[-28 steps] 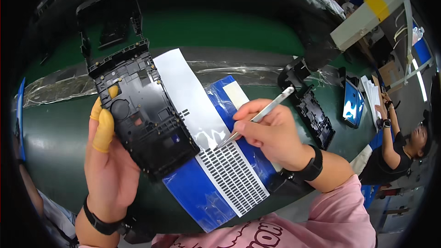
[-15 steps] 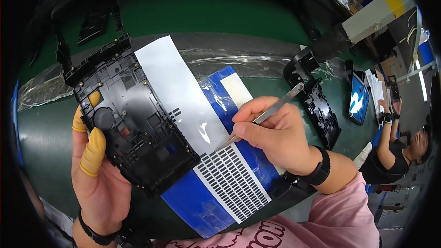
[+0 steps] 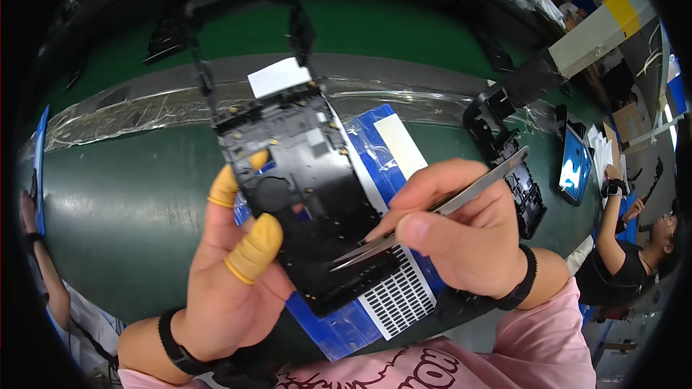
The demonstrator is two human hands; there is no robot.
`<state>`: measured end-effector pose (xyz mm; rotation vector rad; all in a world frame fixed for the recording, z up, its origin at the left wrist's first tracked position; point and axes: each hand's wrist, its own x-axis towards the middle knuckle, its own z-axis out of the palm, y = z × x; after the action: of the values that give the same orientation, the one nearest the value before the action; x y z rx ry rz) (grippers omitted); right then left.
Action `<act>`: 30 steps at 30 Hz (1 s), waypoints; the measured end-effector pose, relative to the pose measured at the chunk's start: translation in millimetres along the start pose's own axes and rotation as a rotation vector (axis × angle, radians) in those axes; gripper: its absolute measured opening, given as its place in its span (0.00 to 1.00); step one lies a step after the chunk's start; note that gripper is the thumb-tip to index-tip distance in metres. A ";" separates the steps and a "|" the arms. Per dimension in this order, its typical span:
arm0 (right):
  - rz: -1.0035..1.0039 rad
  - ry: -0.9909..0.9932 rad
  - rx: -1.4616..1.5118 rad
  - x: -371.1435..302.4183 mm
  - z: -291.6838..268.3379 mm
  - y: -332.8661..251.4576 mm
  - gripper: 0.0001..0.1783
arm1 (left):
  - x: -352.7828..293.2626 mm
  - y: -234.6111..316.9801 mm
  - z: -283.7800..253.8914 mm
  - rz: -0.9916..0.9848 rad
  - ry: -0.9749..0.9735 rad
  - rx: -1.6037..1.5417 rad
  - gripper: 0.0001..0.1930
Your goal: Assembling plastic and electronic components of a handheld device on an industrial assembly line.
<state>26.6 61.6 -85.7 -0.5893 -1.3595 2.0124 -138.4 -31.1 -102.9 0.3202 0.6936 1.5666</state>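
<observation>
My left hand, with yellow finger cots on thumb and a finger, grips a black plastic housing by its left edge. The housing is tilted above the table, its ribbed inside turned up and a handle-like frame at its far end. In my right hand is a pair of metal tweezers, its tips over the near part of the housing. Whether a label sits between the tips, I cannot tell. Partly hidden beneath the housing lies a white sheet of small black labels, on a blue plastic-wrapped pad.
Another black housing lies to the right, near a blue-framed screen. A grey post with yellow tape juts in at upper right. One co-worker stands at far right; another person's arm shows at far left.
The housing and my left hand have moved right, over the label sheet. The tweezers have left the sheet's edge; their tips are now over the housing.
</observation>
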 end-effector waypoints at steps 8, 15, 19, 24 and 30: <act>-0.006 0.031 -0.019 -4.6 2.6 16.2 0.10 | -2.6 -2.3 -1.0 -0.051 -0.034 -0.030 0.26; 0.011 0.031 0.015 -3.5 2.9 17.3 0.10 | -4.0 -2.7 -2.1 -0.043 -0.062 -0.051 0.27; 0.004 0.035 0.002 -3.6 3.2 16.2 0.10 | -4.0 -2.4 -0.1 -0.046 -0.059 -0.045 0.27; -0.014 0.042 -0.041 -3.5 2.9 18.2 0.09 | -4.6 -3.4 0.1 -0.027 -0.035 -0.055 0.29; -0.044 0.018 -0.137 -4.2 3.4 17.7 0.09 | -5.2 -6.5 -2.5 0.054 -0.087 0.181 0.40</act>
<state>22.8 51.6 -100.8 -0.6313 -1.4956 1.8855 -134.0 -36.8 -107.7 0.5428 0.7656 1.5346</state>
